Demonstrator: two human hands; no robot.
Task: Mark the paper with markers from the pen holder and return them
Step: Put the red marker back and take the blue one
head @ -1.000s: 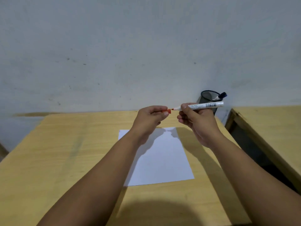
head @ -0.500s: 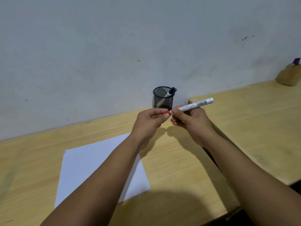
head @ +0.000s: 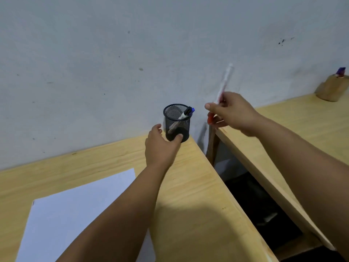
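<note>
A black mesh pen holder [head: 177,115] stands at the far right corner of the wooden desk [head: 190,186], with a blue-capped marker [head: 186,112] leaning inside it. My left hand [head: 160,146] is at the holder's base, thumb and fingers on either side of it. To the right of the holder, my right hand [head: 229,112] grips a white marker with a red cap [head: 223,86]. That marker is nearly upright, red end down, and blurred. The white paper [head: 75,210] lies on the desk at the lower left.
A second wooden desk [head: 302,118] stands to the right, with a dark gap [head: 251,195] between the two. A wooden holder [head: 331,87] with a purple-tipped item sits at its far right. A grey wall [head: 132,53] runs behind both.
The red cap is back on the marker. My left hand has let go of it and dropped to the pen holder's base. My right hand has swung the marker upright, beside the holder.
</note>
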